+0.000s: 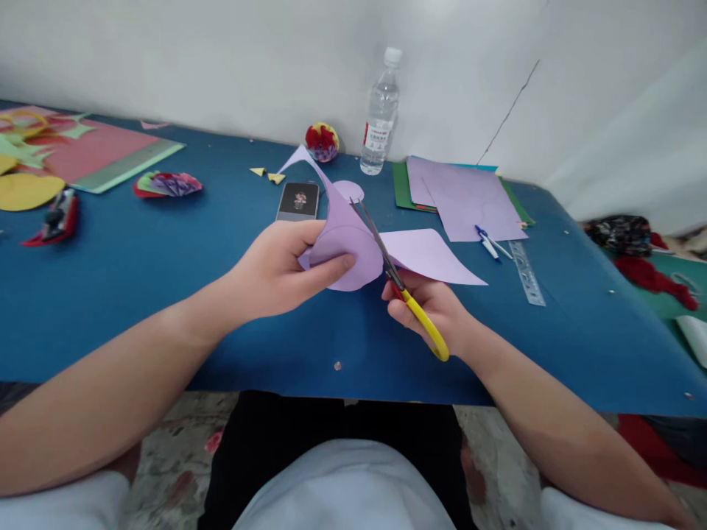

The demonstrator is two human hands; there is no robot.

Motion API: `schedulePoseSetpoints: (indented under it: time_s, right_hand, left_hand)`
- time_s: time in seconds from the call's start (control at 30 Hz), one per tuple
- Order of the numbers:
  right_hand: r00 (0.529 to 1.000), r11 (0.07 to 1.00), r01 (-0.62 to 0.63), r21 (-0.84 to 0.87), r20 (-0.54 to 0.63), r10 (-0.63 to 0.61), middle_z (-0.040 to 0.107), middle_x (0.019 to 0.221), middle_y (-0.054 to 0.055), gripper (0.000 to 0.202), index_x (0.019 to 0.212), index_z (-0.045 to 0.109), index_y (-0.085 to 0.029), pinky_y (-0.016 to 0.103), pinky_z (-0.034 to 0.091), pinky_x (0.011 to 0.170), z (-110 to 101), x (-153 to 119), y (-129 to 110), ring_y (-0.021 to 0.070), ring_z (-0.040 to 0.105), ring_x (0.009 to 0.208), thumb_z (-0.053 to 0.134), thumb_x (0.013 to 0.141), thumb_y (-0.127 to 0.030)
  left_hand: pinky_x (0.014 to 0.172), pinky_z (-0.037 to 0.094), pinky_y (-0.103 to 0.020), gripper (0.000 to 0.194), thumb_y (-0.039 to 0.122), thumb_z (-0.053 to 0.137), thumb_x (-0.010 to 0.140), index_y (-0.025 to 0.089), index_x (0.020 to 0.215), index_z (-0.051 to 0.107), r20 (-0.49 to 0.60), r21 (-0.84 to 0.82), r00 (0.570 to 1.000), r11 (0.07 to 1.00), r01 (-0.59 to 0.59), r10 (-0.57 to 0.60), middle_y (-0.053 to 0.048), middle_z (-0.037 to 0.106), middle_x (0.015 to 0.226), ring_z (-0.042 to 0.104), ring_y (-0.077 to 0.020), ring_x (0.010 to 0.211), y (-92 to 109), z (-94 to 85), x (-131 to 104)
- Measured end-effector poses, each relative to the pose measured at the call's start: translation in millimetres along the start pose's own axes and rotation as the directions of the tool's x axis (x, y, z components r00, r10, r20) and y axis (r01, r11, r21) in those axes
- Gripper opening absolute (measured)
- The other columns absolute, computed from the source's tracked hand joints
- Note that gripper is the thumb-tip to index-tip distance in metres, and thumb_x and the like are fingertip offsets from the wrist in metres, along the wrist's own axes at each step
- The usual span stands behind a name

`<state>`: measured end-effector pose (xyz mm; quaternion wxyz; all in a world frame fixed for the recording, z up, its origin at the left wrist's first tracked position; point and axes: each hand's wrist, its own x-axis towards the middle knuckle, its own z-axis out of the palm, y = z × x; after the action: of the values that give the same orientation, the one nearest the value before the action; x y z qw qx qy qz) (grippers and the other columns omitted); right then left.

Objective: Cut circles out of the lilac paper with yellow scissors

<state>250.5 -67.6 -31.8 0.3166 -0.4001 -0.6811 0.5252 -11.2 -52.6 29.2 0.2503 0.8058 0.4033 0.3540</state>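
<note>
My left hand (287, 269) grips a sheet of purple paper (353, 246), thumb on top and fingers behind. The paper has a rounded lower edge and a narrow strip curling up to the left. In my right hand (431, 309) is a pair of scissors (403, 287) with yellow handles, its blades slightly parted and pointing up-left along the paper's right side. A flat purple flap (436, 254) extends to the right, above my right hand. Behind the held paper, a cut purple circle (349, 191) lies on the table beside a phone (298, 200).
A water bottle (381, 114) and a colourful paper ball (322, 141) stand by the wall. To the right are stacked coloured sheets (475, 199), pens (489, 244) and a clear ruler (527, 272). Folded paper pieces (169, 185), a stapler (58, 217) and yellow paper shapes (27, 191) lie left on the blue table (221, 228).
</note>
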Motion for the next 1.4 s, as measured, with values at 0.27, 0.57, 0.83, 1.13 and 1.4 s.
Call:
schedulePoseSetpoints:
  time_s: [0.27, 0.57, 0.83, 1.13, 1.4]
  right_hand:
    - [1.0, 1.0, 0.002, 0.004, 0.003, -0.002, 0.061, 0.074, 0.0, 0.059, 0.094, 0.068, -0.021, 0.033, 0.052, 0.061, 0.3, 1.0, 1.7, 0.0181, 0.059, 0.063, 0.076, 0.086, -0.078]
    - [1.0, 1.0, 0.026, -0.002, -0.007, -0.026, 0.058, 0.072, 0.0, 0.061, 0.091, 0.067, -0.021, 0.03, 0.048, 0.055, 0.4, 1.8, 4.9, 0.0167, 0.057, 0.062, 0.075, 0.085, -0.082]
    - [0.999, 1.0, -0.005, -0.008, -0.033, 0.004, 0.058, 0.071, 0.0, 0.065, 0.09, 0.067, -0.021, 0.032, 0.048, 0.055, 1.3, 1.7, 1.6, 0.0178, 0.058, 0.061, 0.075, 0.081, -0.085]
    - [0.999, 0.998, 0.004, 0.068, 0.052, -0.007, 0.054, 0.079, -0.001, 0.058, 0.099, 0.065, -0.023, 0.03, 0.043, 0.054, -2.7, 2.0, 5.8, 0.0149, 0.047, 0.062, 0.067, 0.093, -0.081]
    - [0.998, 1.0, 0.011, 0.02, 0.069, -0.012, 0.055, 0.083, 0.0, 0.064, 0.106, 0.064, -0.024, 0.033, 0.049, 0.061, -2.2, 1.9, -0.5, 0.0171, 0.05, 0.065, 0.064, 0.09, -0.086]
  left_hand:
    - [0.059, 0.04, -0.026, 0.023, 0.035, 0.068, 0.095, 0.016, 0.082, 0.07, 0.0, -0.004, 1.0, 1.0, 0.022, -0.022, 0.002, 0.06, 0.07, 0.05, -0.0131, 0.064, 0.2, 0.1, -0.3]
    - [0.06, 0.04, -0.028, 0.024, 0.037, 0.068, 0.094, 0.017, 0.082, 0.07, 0.0, -0.013, 0.999, 0.999, 0.052, -0.052, 0.001, 0.059, 0.07, 0.051, -0.0144, 0.065, -0.1, 0.9, -1.0]
    - [0.06, 0.041, -0.027, 0.023, 0.037, 0.067, 0.094, 0.017, 0.084, 0.07, 0.001, -0.013, 0.998, 0.998, 0.061, -0.061, 0.0, 0.062, 0.072, 0.053, -0.0146, 0.065, -1.6, -0.1, -0.8]
    - [0.06, 0.043, -0.026, 0.019, 0.034, 0.067, 0.093, 0.017, 0.086, 0.072, 0.002, -0.039, 0.998, 0.997, 0.066, -0.066, 0.001, 0.063, 0.072, 0.054, -0.0138, 0.064, 0.8, -0.9, -0.5]
    - [0.064, 0.05, -0.028, 0.021, 0.034, 0.065, 0.091, 0.017, 0.098, 0.074, -0.042, -0.128, 0.993, 0.987, 0.101, -0.107, -0.003, 0.072, 0.083, 0.062, -0.0174, 0.073, -1.3, 1.0, -1.3]
